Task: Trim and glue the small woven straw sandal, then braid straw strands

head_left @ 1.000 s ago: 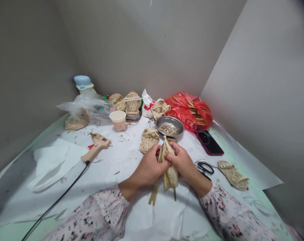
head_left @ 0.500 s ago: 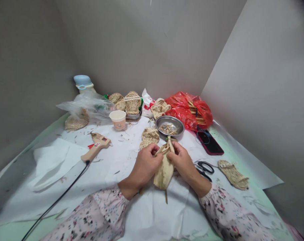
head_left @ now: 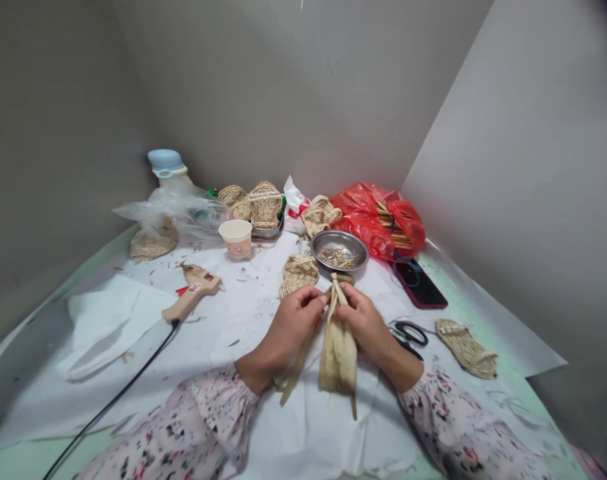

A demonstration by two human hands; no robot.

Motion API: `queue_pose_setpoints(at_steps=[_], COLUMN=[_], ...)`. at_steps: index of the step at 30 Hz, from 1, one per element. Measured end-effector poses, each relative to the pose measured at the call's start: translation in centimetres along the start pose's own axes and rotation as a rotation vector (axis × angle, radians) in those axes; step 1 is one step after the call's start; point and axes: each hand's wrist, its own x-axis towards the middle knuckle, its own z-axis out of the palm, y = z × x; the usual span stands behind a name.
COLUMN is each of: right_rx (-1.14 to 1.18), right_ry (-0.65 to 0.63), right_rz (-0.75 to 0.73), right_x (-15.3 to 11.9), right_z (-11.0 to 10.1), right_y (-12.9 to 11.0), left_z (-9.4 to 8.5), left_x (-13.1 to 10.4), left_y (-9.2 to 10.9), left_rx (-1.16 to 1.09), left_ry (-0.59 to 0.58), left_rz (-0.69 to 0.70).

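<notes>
On my feed, the tan, tapering dried-husk bundle (head_left: pixel 338 360) points lengthwise away between the hands, nearer the right hand (head_left: pixel 367 321), which pinches its upper part; the left hand (head_left: pixel 294 323) pinches a narrow olive fibre strip (head_left: pixel 294 377).

Soft, muted light leaves the left wall (head_left: pixel 48 147) dimly shaded.

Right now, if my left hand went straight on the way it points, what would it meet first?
Your left hand would probably meet the pale husk bundle in your right hand first, though depth is unclear.
</notes>
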Motion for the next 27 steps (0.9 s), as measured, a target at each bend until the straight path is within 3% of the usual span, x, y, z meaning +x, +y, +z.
queue_pose_setpoints(at_steps=[6,13,19,27], right_rx=[0.275,0.375,0.403,0.396], right_ry=[-0.061,-0.038,-0.095,-0.111], right_rz=[0.144,0.161,0.143,0.138], right_x=[0.01,0.19,0.08,0.03], right_z=[-0.39,-0.23,-0.07,-0.17], right_y=[-0.33,-0.28,-0.01,-0.25], left_z=[-0.44,-0.53,-0.32,-0.27], left_x=[0.54,0.55,0.38,0.29], left_y=[-0.38,-0.27,-0.17,-0.07], left_rx=[-0.069,-0.146,-0.225,-0.195], left_ry=[0.074,0.134,-0.041,-0.066], left_rz=[-0.035,0.002,-0.073,-0.043])
